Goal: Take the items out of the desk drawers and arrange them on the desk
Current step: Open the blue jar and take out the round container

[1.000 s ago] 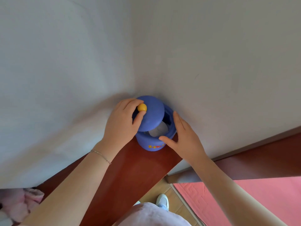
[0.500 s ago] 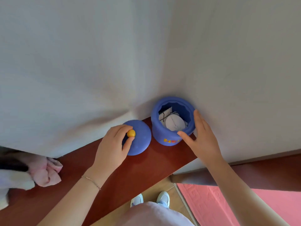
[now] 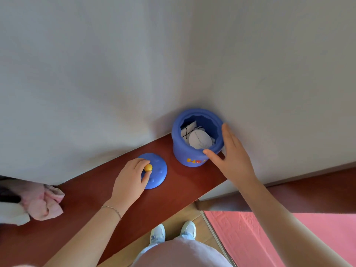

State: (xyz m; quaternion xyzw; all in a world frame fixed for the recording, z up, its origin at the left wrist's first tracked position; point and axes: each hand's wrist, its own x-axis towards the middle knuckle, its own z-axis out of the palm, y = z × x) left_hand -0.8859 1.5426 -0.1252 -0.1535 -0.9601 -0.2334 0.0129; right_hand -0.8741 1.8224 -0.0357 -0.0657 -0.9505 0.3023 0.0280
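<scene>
Head view, left: my left hand (image 3: 129, 181) pinches the yellow knob (image 3: 148, 167) of the blue lid (image 3: 156, 171), resting on the desk (image 3: 92, 197).
Head view, right: my right hand (image 3: 232, 158), fingers straight, steadies the blue jar (image 3: 192, 154).
Progress: lid off; paper items (image 3: 199, 139) remain inside.

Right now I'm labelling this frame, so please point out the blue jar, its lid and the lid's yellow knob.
blue jar (image 3: 189, 158): head view, on its front outer wall.
lid (image 3: 159, 173): head view, on the bare domed top right of the knob.
yellow knob (image 3: 148, 167): head view, on the knob's middle.
</scene>
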